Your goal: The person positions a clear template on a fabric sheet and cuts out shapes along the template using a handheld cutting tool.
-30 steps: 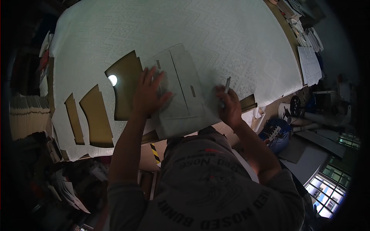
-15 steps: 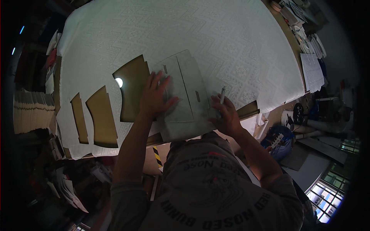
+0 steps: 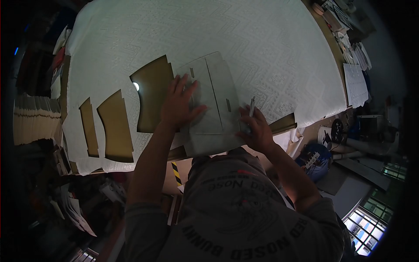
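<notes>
The pale template (image 3: 224,83) lies flat on the white patterned fabric (image 3: 270,48), near the edge closest to the person, with a long dark slit and two short slots in it. The left hand (image 3: 179,105) rests palm down over its left side, fingers spread wide, gripping nothing. Just beside its right edge, the right hand (image 3: 257,129) is curled closed around a slim tool (image 3: 252,106), which points up and away from the person. Left of the template are a large brown shape (image 3: 152,100) and, farther out, two narrower curved brown pieces (image 3: 115,131). Well beyond them stands a stack of sheets (image 3: 37,120).
</notes>
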A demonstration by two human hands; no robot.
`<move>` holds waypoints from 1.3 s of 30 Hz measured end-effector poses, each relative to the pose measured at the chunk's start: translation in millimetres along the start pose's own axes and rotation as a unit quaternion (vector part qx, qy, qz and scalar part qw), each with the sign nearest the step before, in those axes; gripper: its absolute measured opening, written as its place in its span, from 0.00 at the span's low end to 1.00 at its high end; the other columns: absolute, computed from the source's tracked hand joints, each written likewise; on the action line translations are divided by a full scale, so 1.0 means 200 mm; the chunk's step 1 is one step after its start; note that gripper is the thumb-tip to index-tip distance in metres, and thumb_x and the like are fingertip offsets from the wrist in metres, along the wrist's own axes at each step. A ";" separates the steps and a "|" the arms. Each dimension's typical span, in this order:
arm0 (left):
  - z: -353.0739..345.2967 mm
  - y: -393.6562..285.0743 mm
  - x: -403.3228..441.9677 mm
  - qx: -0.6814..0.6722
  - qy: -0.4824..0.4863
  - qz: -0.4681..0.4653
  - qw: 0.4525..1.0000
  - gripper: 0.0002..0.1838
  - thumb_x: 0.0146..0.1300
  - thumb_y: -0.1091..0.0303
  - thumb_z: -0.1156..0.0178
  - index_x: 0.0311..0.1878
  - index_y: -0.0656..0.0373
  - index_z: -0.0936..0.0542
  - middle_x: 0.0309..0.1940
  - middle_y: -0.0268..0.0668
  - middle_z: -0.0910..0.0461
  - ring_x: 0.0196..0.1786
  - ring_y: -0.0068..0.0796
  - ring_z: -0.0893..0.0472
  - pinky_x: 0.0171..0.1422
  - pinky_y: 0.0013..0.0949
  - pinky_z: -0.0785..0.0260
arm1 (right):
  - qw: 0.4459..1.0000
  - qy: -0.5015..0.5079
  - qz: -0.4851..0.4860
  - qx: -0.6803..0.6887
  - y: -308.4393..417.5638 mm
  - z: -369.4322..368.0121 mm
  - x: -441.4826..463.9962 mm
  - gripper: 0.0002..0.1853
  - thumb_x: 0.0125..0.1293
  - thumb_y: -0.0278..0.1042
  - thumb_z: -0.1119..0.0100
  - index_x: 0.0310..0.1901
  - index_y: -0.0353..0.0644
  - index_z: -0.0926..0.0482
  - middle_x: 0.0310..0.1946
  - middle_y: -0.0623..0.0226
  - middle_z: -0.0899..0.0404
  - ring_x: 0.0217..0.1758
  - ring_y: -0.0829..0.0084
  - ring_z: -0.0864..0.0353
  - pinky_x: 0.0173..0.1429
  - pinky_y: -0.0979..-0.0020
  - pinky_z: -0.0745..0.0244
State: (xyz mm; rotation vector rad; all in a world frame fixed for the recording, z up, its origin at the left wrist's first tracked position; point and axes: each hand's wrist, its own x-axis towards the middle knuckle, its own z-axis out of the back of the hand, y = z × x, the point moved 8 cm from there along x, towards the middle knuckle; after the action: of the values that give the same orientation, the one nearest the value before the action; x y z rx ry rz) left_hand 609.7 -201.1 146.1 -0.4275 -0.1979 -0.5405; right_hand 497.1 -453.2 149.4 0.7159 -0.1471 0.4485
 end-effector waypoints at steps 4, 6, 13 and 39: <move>-0.01 0.00 0.00 0.000 0.011 0.003 1.000 0.44 0.60 0.34 0.27 0.75 0.49 0.23 0.80 0.49 0.35 0.83 0.61 0.40 0.84 0.59 0.41 | 1.000 0.004 0.001 0.008 0.01 0.02 0.02 0.32 0.53 0.36 0.18 0.58 0.46 0.26 0.72 0.54 0.22 0.76 0.41 0.29 0.79 0.43 0.33; -0.01 0.01 0.00 0.001 0.011 -0.001 1.000 0.44 0.60 0.34 0.28 0.75 0.48 0.23 0.80 0.49 0.35 0.83 0.61 0.40 0.84 0.59 0.41 | 1.000 0.004 -0.004 0.005 0.01 0.02 0.01 0.32 0.53 0.36 0.18 0.58 0.46 0.26 0.71 0.54 0.21 0.76 0.41 0.29 0.78 0.44 0.33; 0.00 0.00 0.00 0.007 0.015 -0.006 1.000 0.45 0.60 0.34 0.28 0.76 0.48 0.23 0.81 0.50 0.36 0.83 0.62 0.40 0.84 0.59 0.42 | 1.000 0.001 -0.001 0.007 0.00 0.01 0.01 0.32 0.53 0.35 0.19 0.58 0.46 0.25 0.72 0.54 0.22 0.76 0.41 0.29 0.78 0.45 0.33; -0.03 -0.05 0.02 0.002 0.017 -0.023 1.000 0.46 0.61 0.33 0.29 0.77 0.49 0.25 0.82 0.50 0.38 0.83 0.65 0.42 0.85 0.64 0.48 | 1.000 -0.011 0.004 0.016 -0.03 0.07 0.01 0.32 0.50 0.30 0.20 0.57 0.46 0.26 0.69 0.54 0.20 0.75 0.40 0.28 0.75 0.45 0.29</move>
State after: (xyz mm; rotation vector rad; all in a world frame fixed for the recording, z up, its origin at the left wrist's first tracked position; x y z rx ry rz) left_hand 608.0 -211.8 145.7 -0.4102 -0.1764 -0.5921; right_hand 500.7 -465.2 156.8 0.7524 -0.1642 0.4522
